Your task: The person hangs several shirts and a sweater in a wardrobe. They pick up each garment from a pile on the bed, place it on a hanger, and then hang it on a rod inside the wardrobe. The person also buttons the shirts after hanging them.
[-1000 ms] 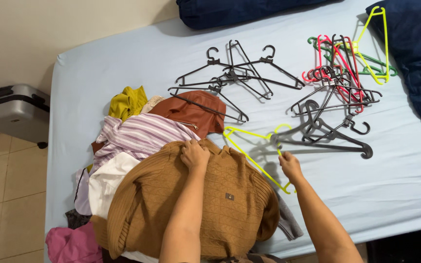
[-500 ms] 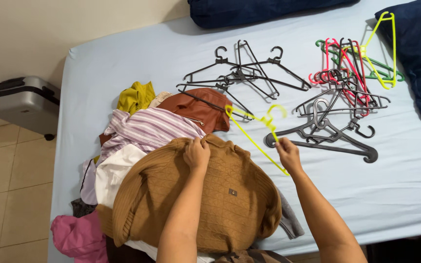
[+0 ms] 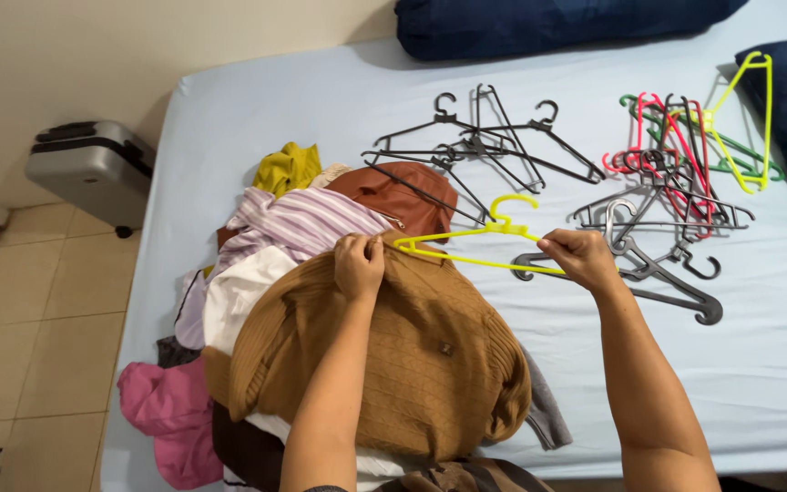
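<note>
My left hand (image 3: 359, 264) pinches the top edge of a brown knitted sweater (image 3: 393, 355) that lies on a pile of clothes. My right hand (image 3: 578, 256) grips the lower bar of a yellow plastic hanger (image 3: 475, 239), held level just above the bed. The hanger's left tip reaches the sweater's neck, close to my left hand. Its hook points away from me.
Black hangers (image 3: 485, 146) lie on the light blue bed sheet (image 3: 257, 109); grey ones (image 3: 658, 255) sit right of my right hand, coloured ones (image 3: 694, 146) at far right. Striped, rust and pink clothes (image 3: 170, 410) are piled left. A grey suitcase (image 3: 93, 169) stands on the floor.
My right hand has lifted the yellow hanger off the sheet and turned it level, bringing its left tip to the sweater's neck. My left hand has stayed on the sweater.
</note>
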